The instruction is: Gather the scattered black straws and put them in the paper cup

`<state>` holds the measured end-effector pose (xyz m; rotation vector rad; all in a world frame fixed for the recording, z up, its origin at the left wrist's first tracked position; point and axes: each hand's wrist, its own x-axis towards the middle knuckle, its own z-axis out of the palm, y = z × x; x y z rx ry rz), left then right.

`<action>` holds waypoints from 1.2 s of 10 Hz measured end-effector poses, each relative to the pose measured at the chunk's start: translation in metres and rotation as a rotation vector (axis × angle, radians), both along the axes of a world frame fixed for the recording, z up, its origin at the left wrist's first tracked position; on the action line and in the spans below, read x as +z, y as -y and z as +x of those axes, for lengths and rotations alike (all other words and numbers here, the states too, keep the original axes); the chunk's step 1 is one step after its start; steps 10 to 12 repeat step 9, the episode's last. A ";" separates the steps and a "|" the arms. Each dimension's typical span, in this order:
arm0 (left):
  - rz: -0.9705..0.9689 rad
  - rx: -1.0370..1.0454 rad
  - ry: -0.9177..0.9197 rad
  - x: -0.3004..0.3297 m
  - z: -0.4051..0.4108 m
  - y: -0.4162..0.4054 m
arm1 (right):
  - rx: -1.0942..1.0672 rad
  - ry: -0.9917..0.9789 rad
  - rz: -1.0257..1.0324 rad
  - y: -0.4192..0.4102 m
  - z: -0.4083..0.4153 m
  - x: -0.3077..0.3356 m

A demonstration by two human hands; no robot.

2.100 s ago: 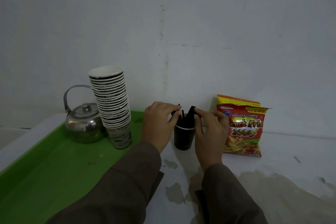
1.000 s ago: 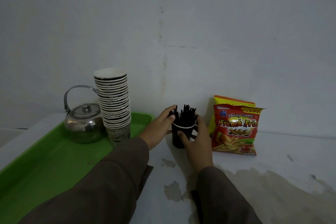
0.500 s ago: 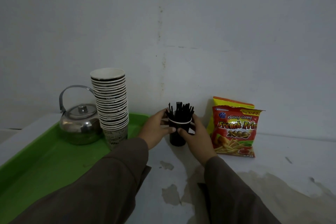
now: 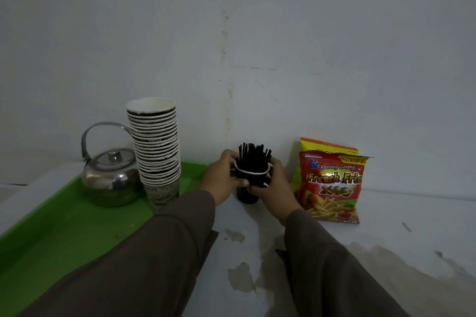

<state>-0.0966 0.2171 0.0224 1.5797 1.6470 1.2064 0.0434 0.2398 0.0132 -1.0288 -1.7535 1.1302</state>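
Observation:
A dark paper cup [image 4: 251, 179] with a white rim stands on the white counter near the wall. A bunch of black straws [image 4: 253, 156] sticks upright out of it. My left hand [image 4: 222, 180] wraps the cup's left side, thumb across its front. Around its right side my right hand [image 4: 273, 184] closes, fingers touching the rim. Both hands grip the cup, and its lower part shows beneath them. No loose straws are visible on the counter.
A tall stack of paper cups [image 4: 157, 152] and a steel kettle [image 4: 110, 177] sit on a green tray [image 4: 51, 234] at the left. Two red and yellow snack bags [image 4: 332, 183] lean against the wall to the right. The counter has worn patches.
My hands dropped from the straw tops to the cup's sides. The straws now stand bunched upright in the cup. The view shifted slightly.

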 end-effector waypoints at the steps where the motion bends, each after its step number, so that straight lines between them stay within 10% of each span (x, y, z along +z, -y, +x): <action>1: 0.012 0.016 0.014 0.000 0.003 0.000 | -0.015 0.026 0.009 -0.003 -0.001 -0.002; 12: -0.088 0.068 -0.095 0.008 -0.004 0.014 | -0.098 0.205 -0.116 0.007 0.012 -0.007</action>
